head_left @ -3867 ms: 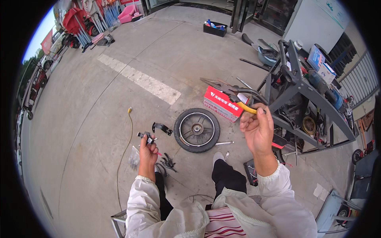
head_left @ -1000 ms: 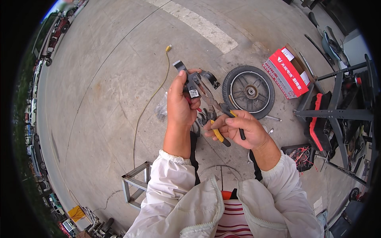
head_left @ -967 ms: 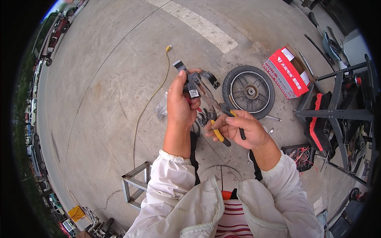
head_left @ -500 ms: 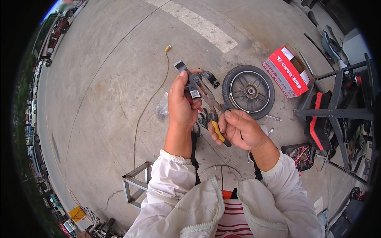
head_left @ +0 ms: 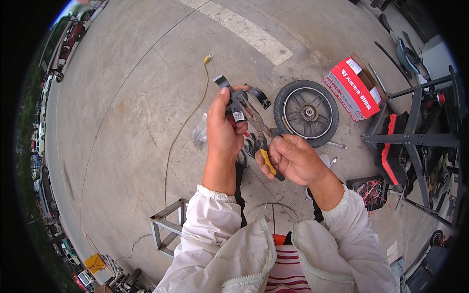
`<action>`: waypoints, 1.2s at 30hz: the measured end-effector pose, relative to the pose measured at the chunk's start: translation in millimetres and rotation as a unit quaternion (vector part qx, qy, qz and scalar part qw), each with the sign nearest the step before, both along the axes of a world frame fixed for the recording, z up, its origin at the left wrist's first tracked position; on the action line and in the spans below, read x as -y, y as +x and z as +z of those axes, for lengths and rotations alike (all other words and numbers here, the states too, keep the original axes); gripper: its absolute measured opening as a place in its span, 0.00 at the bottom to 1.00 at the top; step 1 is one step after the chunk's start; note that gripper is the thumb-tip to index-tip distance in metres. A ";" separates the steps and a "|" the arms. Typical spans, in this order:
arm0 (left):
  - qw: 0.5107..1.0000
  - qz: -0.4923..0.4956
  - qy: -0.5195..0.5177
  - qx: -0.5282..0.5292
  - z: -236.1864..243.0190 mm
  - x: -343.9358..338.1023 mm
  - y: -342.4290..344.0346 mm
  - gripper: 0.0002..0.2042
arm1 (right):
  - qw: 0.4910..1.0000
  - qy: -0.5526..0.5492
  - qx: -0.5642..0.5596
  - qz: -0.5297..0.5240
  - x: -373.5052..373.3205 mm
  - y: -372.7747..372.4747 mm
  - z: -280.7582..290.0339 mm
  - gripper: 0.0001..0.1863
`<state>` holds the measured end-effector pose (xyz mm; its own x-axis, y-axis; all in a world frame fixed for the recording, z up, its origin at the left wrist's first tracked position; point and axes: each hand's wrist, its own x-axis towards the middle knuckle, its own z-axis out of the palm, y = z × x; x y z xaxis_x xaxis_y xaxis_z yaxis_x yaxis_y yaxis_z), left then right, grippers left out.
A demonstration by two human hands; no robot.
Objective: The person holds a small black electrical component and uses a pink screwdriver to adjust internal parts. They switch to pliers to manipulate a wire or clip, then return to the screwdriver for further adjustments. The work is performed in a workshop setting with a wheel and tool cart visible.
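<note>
My left hand [head_left: 222,127] is closed around a black bracket-like part [head_left: 235,101] with curved arms and a small white printed label; I cannot make out its exact kind. In my right hand [head_left: 300,158] is a pair of pliers [head_left: 266,157] with yellow-and-black handles. The metal jaws point up and left and lie against the black part, next to its label. Whether they grip it is too fine to tell. My fingers partly hide both things. Behind the hands, a spoked wheel with a black tyre [head_left: 280,101] lies flat on the concrete.
A red carton [head_left: 356,93] stands beyond the wheel, near a dark metal rack [head_left: 413,139]. Tangled red wires [head_left: 371,193] are in a dark tray at the right. On the left, a yellow cord [head_left: 181,129] runs over the floor toward a metal frame stool [head_left: 168,224].
My right hand has shifted very slightly around the pliers. The black part in my left hand has tilted by a hair; otherwise the scene is the same.
</note>
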<state>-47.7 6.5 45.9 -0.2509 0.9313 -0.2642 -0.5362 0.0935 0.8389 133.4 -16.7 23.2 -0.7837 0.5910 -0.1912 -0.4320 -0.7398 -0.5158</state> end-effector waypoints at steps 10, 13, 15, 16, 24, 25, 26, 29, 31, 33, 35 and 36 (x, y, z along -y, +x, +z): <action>0.999 0.024 -0.012 -0.024 -3.5 -2.4 -2.7 0.24 | 1.000 0.000 -0.014 0.015 5.4 -4.7 -0.4 0.16; 0.999 0.034 -0.006 -0.036 -1.1 -1.4 -3.2 0.25 | 0.999 0.017 -0.025 0.033 5.9 -1.6 -2.3 0.19; 0.998 0.038 -0.004 -0.049 1.8 -0.6 -2.3 0.26 | 0.998 0.022 -0.035 0.046 7.5 -1.5 -5.4 0.21; 0.998 0.036 -0.003 -0.051 2.2 -0.8 -1.2 0.26 | 0.998 0.018 -0.037 0.053 9.2 -1.6 -8.3 0.22; 0.997 0.010 0.009 -0.072 0.7 -0.3 1.0 0.26 | 0.995 0.012 -0.042 0.095 10.7 2.5 -10.9 0.25; 0.997 0.009 0.011 -0.071 0.5 -0.1 0.6 0.26 | 0.994 0.010 -0.048 0.096 10.3 2.5 -10.3 0.25; 0.997 0.009 0.013 -0.071 0.3 0.0 0.3 0.26 | 0.994 0.008 -0.055 0.098 10.2 2.4 -9.5 0.24; 0.998 0.014 0.017 -0.061 -0.6 -0.2 -0.2 0.26 | 0.994 0.008 -0.032 0.103 10.6 1.2 -5.1 0.30; 0.998 0.015 0.019 -0.056 -0.4 0.0 -1.0 0.26 | 0.994 0.005 -0.035 0.103 11.2 0.0 -4.9 0.30; 0.998 0.012 0.020 -0.055 0.8 0.6 -2.6 0.26 | 0.994 0.002 -0.036 0.102 11.6 -1.3 -4.2 0.30; 0.998 0.015 0.016 -0.058 0.7 0.8 -1.8 0.26 | 0.995 -0.002 -0.034 0.098 12.1 -1.8 -4.1 0.30; 0.998 0.016 0.015 -0.059 0.4 0.8 -1.4 0.26 | 0.995 -0.001 -0.041 0.092 12.6 -2.3 -6.4 0.27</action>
